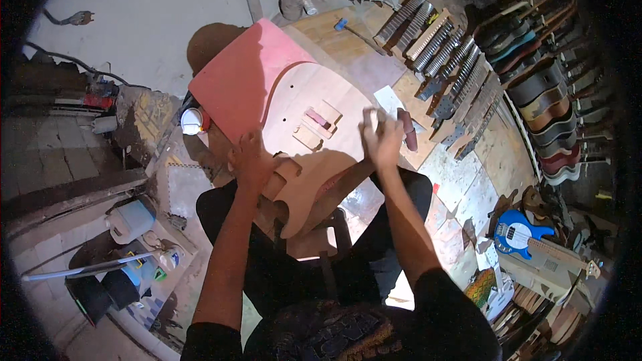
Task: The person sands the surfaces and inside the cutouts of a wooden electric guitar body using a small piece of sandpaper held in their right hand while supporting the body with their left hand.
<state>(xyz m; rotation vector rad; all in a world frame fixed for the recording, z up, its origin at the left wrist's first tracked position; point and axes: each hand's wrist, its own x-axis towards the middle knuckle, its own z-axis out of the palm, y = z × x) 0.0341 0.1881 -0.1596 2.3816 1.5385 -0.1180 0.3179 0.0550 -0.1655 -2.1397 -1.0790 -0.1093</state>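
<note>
Pale guitar body point(313, 99) at centre, overlapping a pink board point(234, 80). Plastic container point(132, 220), near left: contents unseen. Left grip point(252, 162) at the body's left edge, right grip point(382, 135), blurred, at its right; finger closure undeterminable for both. White tub point(192, 122), left: contents indistinct.

Guitar body point(344, 93) overlaps pink board point(231, 77). Left hand point(253, 160) at body's left edge; right hand point(381, 139), blurred, near its right edge. Necks point(461, 68) at upper right.

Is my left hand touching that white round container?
Apart: the head view shows a clear gap between the left hand and the white round container.
</note>
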